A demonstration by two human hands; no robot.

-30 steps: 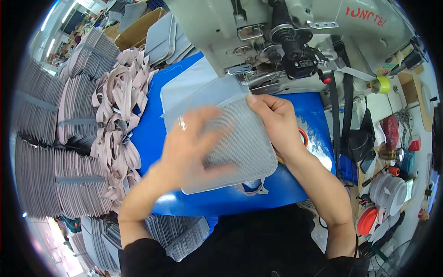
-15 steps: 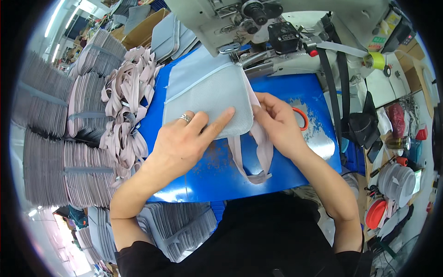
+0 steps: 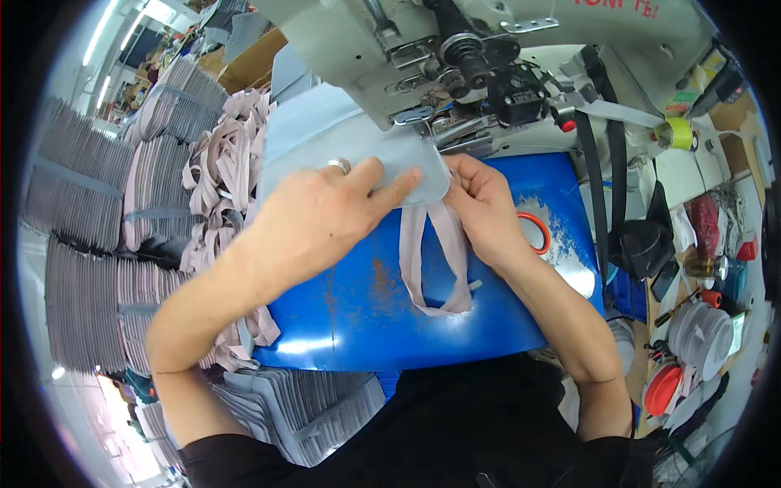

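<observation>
The grey panel is positioned at the sewing machine. It is pressed flat by the half-open left hand; its edge, near the pink strap, is pinched by the right hand. Edge stitching appears underway; steady corner alignment is judged necessary next.

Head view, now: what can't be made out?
All in the head view:
Left hand, palm side: hidden by its own back.
Grey mesh panel, underside: faces away.
Pale pink strap, upper ends: hidden by the panel.
Orange-red ring, left part: hidden by right hand.
Sewing machine, top: cut off by upper edge.
</observation>
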